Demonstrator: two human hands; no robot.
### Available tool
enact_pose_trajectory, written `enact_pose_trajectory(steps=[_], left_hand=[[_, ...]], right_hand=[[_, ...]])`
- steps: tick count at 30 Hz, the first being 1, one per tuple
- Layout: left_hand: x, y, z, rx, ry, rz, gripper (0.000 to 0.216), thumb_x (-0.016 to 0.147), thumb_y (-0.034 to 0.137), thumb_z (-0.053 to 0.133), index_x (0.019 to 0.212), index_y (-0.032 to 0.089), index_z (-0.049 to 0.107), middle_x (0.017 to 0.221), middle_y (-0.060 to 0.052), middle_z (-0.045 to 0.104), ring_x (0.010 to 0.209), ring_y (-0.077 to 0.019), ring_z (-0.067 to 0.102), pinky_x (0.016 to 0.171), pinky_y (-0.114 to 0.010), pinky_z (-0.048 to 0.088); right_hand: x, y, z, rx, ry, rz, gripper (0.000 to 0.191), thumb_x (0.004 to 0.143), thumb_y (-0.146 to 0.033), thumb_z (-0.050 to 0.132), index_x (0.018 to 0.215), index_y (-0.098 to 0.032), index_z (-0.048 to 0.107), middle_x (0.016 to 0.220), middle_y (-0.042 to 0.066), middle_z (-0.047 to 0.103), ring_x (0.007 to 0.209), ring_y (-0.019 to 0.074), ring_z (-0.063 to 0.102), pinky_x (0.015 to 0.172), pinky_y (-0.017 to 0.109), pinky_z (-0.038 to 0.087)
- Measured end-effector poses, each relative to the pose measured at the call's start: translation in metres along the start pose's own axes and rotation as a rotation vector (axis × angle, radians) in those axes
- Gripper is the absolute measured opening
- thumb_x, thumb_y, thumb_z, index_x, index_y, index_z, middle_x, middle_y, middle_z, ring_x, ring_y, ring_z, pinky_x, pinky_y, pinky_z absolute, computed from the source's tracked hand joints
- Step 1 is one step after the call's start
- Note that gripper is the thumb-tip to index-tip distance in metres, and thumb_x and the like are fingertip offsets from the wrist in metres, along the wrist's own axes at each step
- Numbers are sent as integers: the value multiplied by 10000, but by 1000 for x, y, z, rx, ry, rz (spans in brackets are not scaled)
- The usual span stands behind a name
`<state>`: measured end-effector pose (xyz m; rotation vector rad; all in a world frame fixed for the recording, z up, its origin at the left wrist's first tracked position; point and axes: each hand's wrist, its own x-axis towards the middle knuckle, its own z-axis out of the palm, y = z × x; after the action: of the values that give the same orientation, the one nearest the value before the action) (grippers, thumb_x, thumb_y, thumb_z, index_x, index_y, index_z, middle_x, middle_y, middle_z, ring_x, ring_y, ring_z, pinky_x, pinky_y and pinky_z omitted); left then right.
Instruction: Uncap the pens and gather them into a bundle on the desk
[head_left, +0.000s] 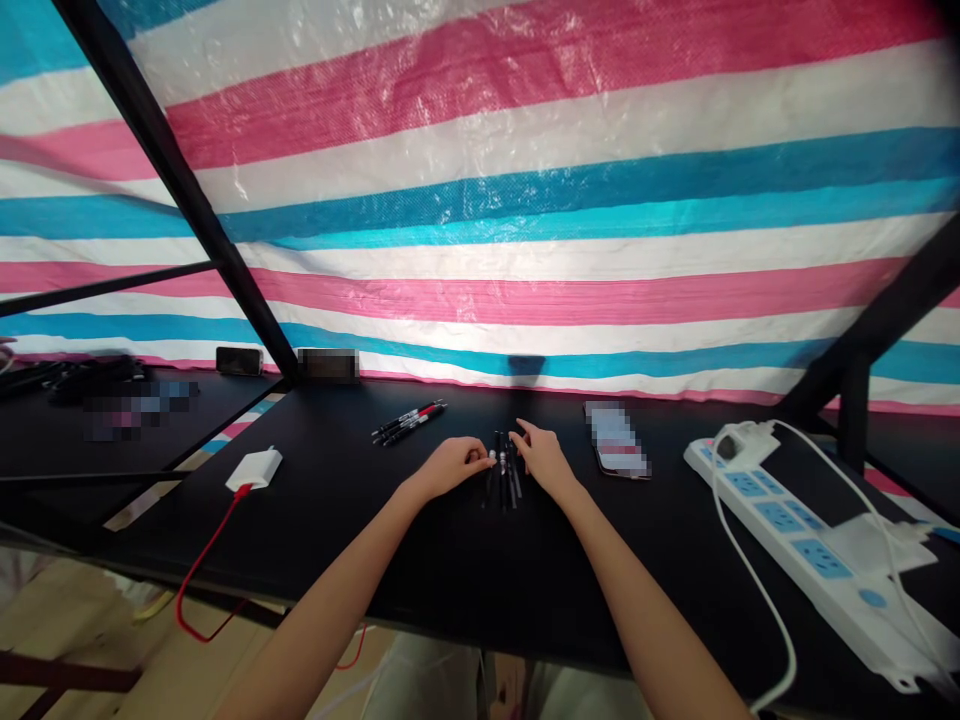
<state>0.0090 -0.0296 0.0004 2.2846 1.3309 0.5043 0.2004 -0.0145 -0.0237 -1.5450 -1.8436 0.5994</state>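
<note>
My left hand (452, 465) and my right hand (544, 460) meet over a small pile of black pens (504, 475) in the middle of the black table (420, 560). The left hand's fingers are curled and pinch the white tip of one pen. Fingers of the right hand are bent and rest on the pile's right side; whether they hold a pen I cannot tell. Another group of three black and red pens (409, 421) lies apart, farther back on the left.
A phone (617, 452) lies to the right of the hands. A white power strip (810, 545) with white cables fills the right side. A white charger (255, 469) with a red cable sits at the left edge. A striped tarp hangs behind.
</note>
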Motion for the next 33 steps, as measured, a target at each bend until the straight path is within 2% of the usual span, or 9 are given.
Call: enact_pose_trajectory(steps=[5, 9, 13, 15, 19, 21, 24, 27, 33], left_hand=[[-1, 5, 1, -84, -33, 13, 375, 774, 489, 436, 793, 163, 620, 632, 15, 539, 572, -97, 435, 539, -211, 309], [0, 2, 2, -48, -16, 10, 360, 801, 456, 406, 778, 167, 619, 640, 14, 551, 566, -96, 443, 538, -215, 305], [2, -4, 0, 158, 110, -1, 290, 823, 389, 397, 759, 183, 591, 655, 11, 567, 606, -116, 483, 584, -237, 314], [2, -8, -3, 320, 216, -36, 243, 827, 346, 403, 765, 188, 577, 685, -6, 573, 669, -143, 503, 626, -263, 320], [-2, -21, -12, 673, 491, -188, 177, 797, 281, 453, 906, 176, 545, 872, -83, 560, 852, -230, 479, 699, -334, 324], [-5, -30, -16, 795, 551, -292, 211, 783, 280, 468, 939, 154, 531, 912, -113, 534, 873, -257, 455, 697, -354, 323], [-7, -41, -19, 876, 527, -384, 190, 789, 269, 448, 882, 130, 538, 887, -129, 516, 854, -263, 442, 683, -362, 323], [-7, -44, -18, 869, 508, -377, 169, 795, 236, 435, 874, 122, 532, 890, -131, 511, 858, -259, 436, 697, -366, 321], [-6, -41, -14, 886, 557, -373, 183, 799, 244, 442, 917, 122, 510, 911, -134, 509, 878, -269, 433, 706, -371, 316]], right_hand=[[-2, -5, -2, -100, -36, -116, 368, 840, -316, 412, 1167, -193, 532, 743, 40, 636, 698, 165, 585, 704, 264, 400], [-4, -8, -3, -120, -41, -107, 339, 839, -289, 412, 1145, -219, 540, 743, 36, 627, 686, 161, 571, 668, 255, 380], [-6, -8, -4, -113, -50, -103, 325, 838, -281, 410, 1133, -228, 535, 729, 30, 616, 653, 149, 558, 634, 239, 365], [-7, -8, -5, -124, -51, -101, 322, 838, -288, 406, 1129, -232, 533, 722, 31, 611, 645, 150, 552, 616, 237, 357], [-8, -8, -5, -135, -61, -101, 315, 841, -297, 396, 1121, -244, 532, 710, 26, 604, 630, 150, 544, 583, 232, 338], [-8, -8, -5, -136, -68, -100, 307, 840, -295, 396, 1109, -247, 538, 710, 24, 603, 629, 147, 542, 576, 230, 330], [-8, -10, -6, -151, -72, -95, 292, 839, -294, 400, 1085, -253, 552, 716, 22, 605, 638, 149, 545, 567, 229, 320], [-9, -12, -7, -160, -76, -98, 286, 841, -296, 398, 1078, -258, 556, 726, 22, 609, 641, 150, 546, 560, 229, 313], [-10, -12, -8, -168, -77, -96, 279, 841, -310, 403, 1066, -266, 562, 734, 26, 609, 630, 151, 542, 556, 232, 312]])
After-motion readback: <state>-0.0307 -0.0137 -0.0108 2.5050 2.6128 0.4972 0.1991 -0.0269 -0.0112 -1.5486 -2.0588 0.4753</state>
